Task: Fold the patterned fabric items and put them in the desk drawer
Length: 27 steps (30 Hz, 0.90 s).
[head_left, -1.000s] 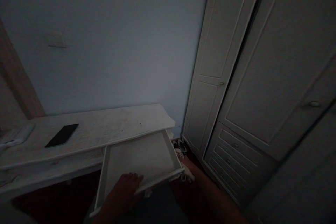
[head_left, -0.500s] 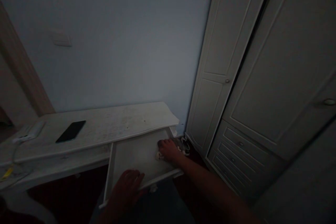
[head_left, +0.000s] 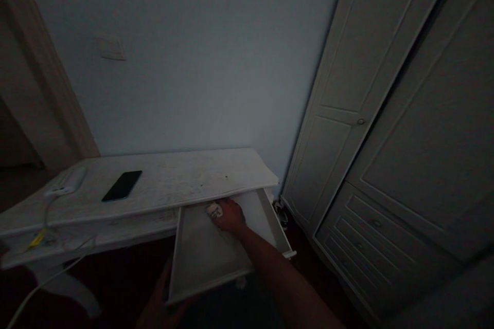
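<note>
White drawer point(head_left: 196, 254); pale cloth point(head_left: 214, 209), dark markings; white desk point(head_left: 185, 169); black phone point(head_left: 122, 185); blue-grey wall point(head_left: 216, 61).

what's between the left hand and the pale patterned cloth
The open white drawer: its left wall, then floor, between left hand and cloth, in the head view.

No words or numbers I can read from here, the dark-marked cloth point(head_left: 214, 209) too dim and blurred to decipher
</note>
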Each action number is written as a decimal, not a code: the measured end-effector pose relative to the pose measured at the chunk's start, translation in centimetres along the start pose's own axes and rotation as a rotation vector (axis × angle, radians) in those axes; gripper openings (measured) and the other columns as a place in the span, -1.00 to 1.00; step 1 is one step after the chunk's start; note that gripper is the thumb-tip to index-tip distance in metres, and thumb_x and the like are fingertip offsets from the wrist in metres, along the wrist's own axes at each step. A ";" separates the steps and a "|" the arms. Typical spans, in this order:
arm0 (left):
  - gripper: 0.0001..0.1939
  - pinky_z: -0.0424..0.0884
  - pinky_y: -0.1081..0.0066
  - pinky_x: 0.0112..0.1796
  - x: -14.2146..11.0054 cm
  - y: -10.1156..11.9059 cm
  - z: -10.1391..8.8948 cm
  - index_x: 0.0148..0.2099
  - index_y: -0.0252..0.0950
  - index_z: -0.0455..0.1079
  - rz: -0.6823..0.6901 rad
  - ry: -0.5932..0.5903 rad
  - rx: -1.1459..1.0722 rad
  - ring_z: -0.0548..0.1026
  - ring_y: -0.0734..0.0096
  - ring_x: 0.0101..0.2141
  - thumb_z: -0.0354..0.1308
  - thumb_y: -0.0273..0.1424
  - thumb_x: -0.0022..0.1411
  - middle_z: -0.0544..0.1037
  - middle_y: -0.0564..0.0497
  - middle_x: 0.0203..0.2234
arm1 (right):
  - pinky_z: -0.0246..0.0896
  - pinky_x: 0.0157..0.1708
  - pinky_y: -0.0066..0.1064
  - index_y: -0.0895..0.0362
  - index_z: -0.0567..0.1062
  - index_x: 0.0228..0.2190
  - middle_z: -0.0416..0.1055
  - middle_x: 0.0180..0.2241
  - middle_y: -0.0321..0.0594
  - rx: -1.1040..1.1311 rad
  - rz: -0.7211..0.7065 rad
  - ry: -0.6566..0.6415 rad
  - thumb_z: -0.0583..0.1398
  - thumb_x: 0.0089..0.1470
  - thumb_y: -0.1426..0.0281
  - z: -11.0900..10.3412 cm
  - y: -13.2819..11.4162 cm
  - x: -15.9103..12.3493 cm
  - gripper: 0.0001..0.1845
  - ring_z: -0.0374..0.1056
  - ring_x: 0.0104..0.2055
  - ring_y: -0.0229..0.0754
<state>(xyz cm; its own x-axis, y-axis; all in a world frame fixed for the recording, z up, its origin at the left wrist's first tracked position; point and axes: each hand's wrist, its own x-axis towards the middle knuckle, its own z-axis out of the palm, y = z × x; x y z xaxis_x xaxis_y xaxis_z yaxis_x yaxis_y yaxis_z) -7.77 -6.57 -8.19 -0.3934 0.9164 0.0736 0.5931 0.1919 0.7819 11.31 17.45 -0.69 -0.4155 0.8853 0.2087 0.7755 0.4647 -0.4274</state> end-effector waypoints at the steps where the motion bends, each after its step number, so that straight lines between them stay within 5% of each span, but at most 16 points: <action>1: -0.07 0.53 -0.03 0.16 -0.2 0.0 -0.1 0.40 -0.23 0.16 -0.069 -0.050 -0.031 0.57 -0.11 0.18 0.20 0.17 0.13 0.55 -0.21 0.25 | 0.29 0.17 -0.10 -0.08 0.46 0.20 0.48 0.17 -0.09 0.027 -0.030 -0.013 0.37 0.08 0.09 0.6 -0.9 0.2 -0.33 0.42 0.19 0.11; 5: -0.09 0.49 -0.06 0.19 -0.5 0.0 -0.3 0.31 -0.22 0.25 -0.142 -0.084 -0.065 0.56 -0.16 0.19 0.23 0.18 0.05 0.57 -0.24 0.22 | 0.36 0.07 -0.27 -0.07 0.46 0.16 0.57 0.09 -0.22 0.137 -0.155 -0.105 0.45 -0.04 0.09 3.1 -5.0 0.4 -0.26 0.51 0.08 0.01; 8: -0.17 0.53 -0.01 0.16 -0.5 -0.4 0.0 0.28 -0.19 0.25 -0.063 -0.062 -0.099 0.59 -0.12 0.16 0.24 0.13 0.08 0.60 -0.20 0.18 | 0.40 0.06 -0.22 -0.02 0.44 0.19 0.59 0.07 -0.18 0.191 -0.193 -0.169 0.50 -0.15 0.14 4.2 -6.6 -0.3 -0.14 0.53 0.05 0.06; 12: -0.17 0.46 -0.14 0.21 -0.1 0.0 0.0 0.39 -0.24 0.15 0.210 0.116 0.033 0.46 -0.19 0.27 0.20 0.07 0.22 0.46 -0.31 0.31 | 0.36 0.16 -0.11 0.05 0.32 0.29 0.48 0.21 -0.01 0.484 -0.250 -0.397 0.55 -0.20 0.18 2.9 -5.0 -1.6 0.06 0.46 0.19 0.14; 15: -0.16 0.36 -0.20 0.28 1.4 2.3 -1.0 0.50 -0.26 0.01 0.420 0.260 0.261 0.32 -0.20 0.37 0.14 -0.01 0.35 0.29 -0.35 0.42 | 0.32 0.21 -0.13 0.05 0.14 0.39 0.40 0.28 0.02 0.799 -0.302 -0.558 0.56 -0.19 0.11 0.7 -2.2 -2.8 0.24 0.40 0.27 0.09; 19: -0.36 0.27 0.02 0.36 6.0 6.9 -2.5 0.46 -0.09 0.20 0.756 -0.063 0.543 0.36 0.09 0.36 0.15 -0.30 0.38 0.41 -0.12 0.39 | 0.19 0.32 -0.07 0.16 0.23 0.36 0.31 0.34 0.12 0.734 -0.250 -0.481 0.53 -0.09 0.19 -2.1 0.5 -5.1 0.09 0.28 0.36 0.13; 23: 0.06 -0.01 -0.12 0.44 11.3 10.3 -2.1 0.50 -0.16 0.14 0.752 -0.510 0.828 0.17 -0.04 0.46 0.45 -0.43 -0.03 0.21 -0.24 0.49 | 0.22 0.27 -0.07 0.17 0.42 0.22 0.40 0.24 0.09 0.416 -0.222 -0.298 0.41 0.13 0.26 -5.1 2.1 -9.0 -0.31 0.34 0.27 0.11; 27: 0.16 -0.01 -0.18 0.41 13.8 11.2 -0.4 0.47 -0.18 0.19 0.747 -0.665 0.933 0.25 -0.19 0.41 0.57 -0.30 -0.17 0.33 -0.37 0.40 | 0.28 0.13 -0.13 0.09 0.50 0.10 0.51 0.06 -0.01 0.176 -0.310 -0.232 0.26 0.31 0.03 -7.1 4.2 -13.9 -0.50 0.41 0.10 0.06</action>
<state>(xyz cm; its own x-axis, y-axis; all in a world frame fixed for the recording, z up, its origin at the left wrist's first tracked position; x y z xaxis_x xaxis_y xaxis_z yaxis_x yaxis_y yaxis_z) -6.86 8.12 1.89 0.4780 0.8490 -0.2254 0.8667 -0.4975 -0.0360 23.68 7.23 0.93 -0.7279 0.6678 0.1557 0.5124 0.6807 -0.5236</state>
